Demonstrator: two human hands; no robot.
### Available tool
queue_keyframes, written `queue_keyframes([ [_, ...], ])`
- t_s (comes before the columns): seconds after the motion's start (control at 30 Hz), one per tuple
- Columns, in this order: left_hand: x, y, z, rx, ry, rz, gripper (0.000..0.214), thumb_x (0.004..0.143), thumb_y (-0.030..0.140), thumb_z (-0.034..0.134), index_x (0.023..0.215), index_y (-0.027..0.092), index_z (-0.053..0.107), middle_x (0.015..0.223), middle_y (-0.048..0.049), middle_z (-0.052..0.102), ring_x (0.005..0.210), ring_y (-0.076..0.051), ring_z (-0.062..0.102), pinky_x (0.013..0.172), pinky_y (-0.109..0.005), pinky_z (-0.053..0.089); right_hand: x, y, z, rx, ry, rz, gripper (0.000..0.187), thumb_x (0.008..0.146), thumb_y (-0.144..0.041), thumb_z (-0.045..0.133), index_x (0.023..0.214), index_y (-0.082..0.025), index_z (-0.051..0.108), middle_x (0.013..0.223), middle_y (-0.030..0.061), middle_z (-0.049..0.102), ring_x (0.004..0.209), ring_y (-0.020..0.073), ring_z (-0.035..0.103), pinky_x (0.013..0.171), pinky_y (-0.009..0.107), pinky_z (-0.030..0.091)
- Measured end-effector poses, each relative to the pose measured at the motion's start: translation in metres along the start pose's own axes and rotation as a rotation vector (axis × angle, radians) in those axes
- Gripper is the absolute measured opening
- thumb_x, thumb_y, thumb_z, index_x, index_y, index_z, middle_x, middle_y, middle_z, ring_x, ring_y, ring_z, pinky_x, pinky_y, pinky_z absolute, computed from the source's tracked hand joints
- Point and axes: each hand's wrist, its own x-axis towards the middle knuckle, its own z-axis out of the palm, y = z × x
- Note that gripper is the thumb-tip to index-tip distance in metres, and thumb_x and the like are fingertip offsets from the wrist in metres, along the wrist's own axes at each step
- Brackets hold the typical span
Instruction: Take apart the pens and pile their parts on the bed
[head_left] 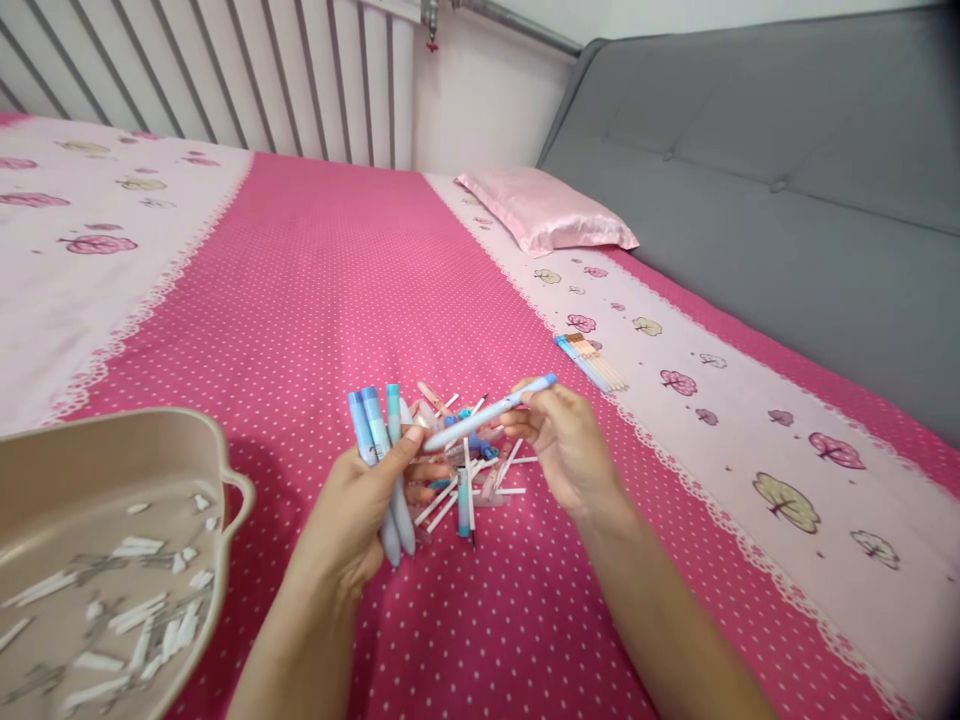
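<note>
My left hand (352, 515) is closed around a bunch of blue pens (375, 440), held upright with their caps pointing up. My right hand (566, 445) pinches one light blue pen (491, 411) near its far end and holds it slanted, its tip reaching toward my left thumb. Just beyond both hands, a loose pile of pens and pen parts (469, 475) lies on the pink dotted bedspread (315, 290). A neat row of blue and orange pens (591, 361) lies to the right on the pale flowered border.
A beige basin (225, 470) with a handle sits at the lower left, holding several white scraps. A pink satin pillow (544, 210) lies at the far end. A grey padded sofa back (787, 190) runs along the right. A white radiator stands behind.
</note>
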Motion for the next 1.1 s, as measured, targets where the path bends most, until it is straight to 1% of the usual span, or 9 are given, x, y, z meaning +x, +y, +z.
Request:
queue_keyframes([
  [0.1,0.0,0.0,0.0,-0.05,-0.036,0.058,0.029,0.069,0.023,0.067,0.095,0.01,0.061,0.053,-0.0029,0.061,0.037,-0.006,0.044,0.033,-0.016,0.039,0.002,0.001,-0.001,0.105,-0.011,0.072,0.003,0.063,-0.016,0.058,0.066,-0.015,0.056,0.055,-0.0006,0.063,0.052,0.0094,0.062,0.051,0.015,0.051],
  [0.2,0.001,-0.001,0.001,-0.109,-0.027,0.222,0.031,0.062,0.023,0.073,0.089,0.012,0.062,0.056,-0.0018,0.062,0.041,-0.005,0.045,0.035,-0.014,0.04,0.001,0.003,0.0,0.092,-0.083,0.185,0.005,0.062,-0.013,0.059,0.064,-0.015,0.055,0.056,-0.0007,0.063,0.057,0.0088,0.063,0.054,0.014,0.051],
  [0.3,0.001,0.0,0.001,-0.154,0.02,0.331,0.028,0.059,0.023,0.075,0.081,0.011,0.062,0.057,-0.0005,0.061,0.044,-0.005,0.047,0.038,-0.012,0.04,-0.002,0.003,0.0,-0.029,-0.229,0.312,0.007,0.065,-0.012,0.06,0.067,-0.014,0.054,0.059,-0.0002,0.063,0.055,0.0072,0.061,0.052,0.013,0.048],
  [0.4,0.001,0.001,-0.002,-0.137,0.007,0.352,0.027,0.061,0.024,0.074,0.082,0.011,0.063,0.057,0.0002,0.059,0.043,-0.004,0.044,0.035,-0.012,0.038,-0.006,0.002,-0.001,-0.141,-0.442,0.393,0.007,0.072,-0.014,0.057,0.077,-0.015,0.054,0.065,0.0004,0.063,0.041,0.002,0.046,0.037,0.011,0.032],
  [0.47,0.001,0.001,-0.003,-0.129,-0.017,0.365,0.027,0.062,0.024,0.073,0.084,0.012,0.064,0.056,0.0007,0.058,0.043,-0.004,0.044,0.036,-0.012,0.037,-0.008,0.002,-0.002,-0.159,-0.579,0.423,0.008,0.078,-0.019,0.054,0.085,-0.015,0.055,0.067,-0.0014,0.058,0.039,0.0001,0.033,0.036,0.013,0.021],
  [0.63,0.001,0.0,-0.002,-0.149,-0.01,0.369,0.031,0.061,0.02,0.073,0.09,0.015,0.063,0.051,0.0035,0.056,0.042,-0.004,0.045,0.037,-0.012,0.039,-0.007,0.004,-0.006,-0.24,-0.791,0.446,0.027,0.088,-0.037,0.043,0.084,-0.014,0.057,0.057,-0.0073,0.029,0.045,0.003,0.02,0.042,0.018,0.014],
  [0.73,0.001,-0.001,0.0,-0.104,0.042,0.353,0.03,0.06,0.024,0.073,0.087,0.015,0.063,0.045,0.0053,0.051,0.036,-0.005,0.043,0.031,-0.013,0.036,-0.007,0.004,-0.007,-0.38,-0.778,0.336,0.029,0.089,-0.039,0.041,0.078,-0.014,0.054,0.056,-0.0071,0.028,0.046,0.0046,0.021,0.044,0.02,0.017],
  [0.93,0.003,-0.004,0.0,-0.05,0.241,0.33,0.031,0.054,0.033,0.076,0.07,0.013,0.058,0.041,0.0072,0.047,0.026,-0.008,0.042,0.023,-0.018,0.034,-0.01,0.0,0.0,-0.967,-0.642,-0.247,0.024,0.09,-0.031,0.041,0.08,-0.017,0.057,0.064,-0.0028,0.049,0.057,0.0087,0.042,0.055,0.022,0.03],
  [1.1,0.006,-0.006,-0.002,-0.037,0.31,0.316,0.034,0.051,0.038,0.077,0.061,0.013,0.057,0.038,0.0071,0.045,0.025,-0.009,0.041,0.025,-0.022,0.04,-0.011,0.001,0.001,-1.105,-0.5,-0.485,0.023,0.087,-0.031,0.047,0.096,-0.022,0.065,0.079,0.0018,0.063,0.071,0.0137,0.052,0.066,0.026,0.037],
])
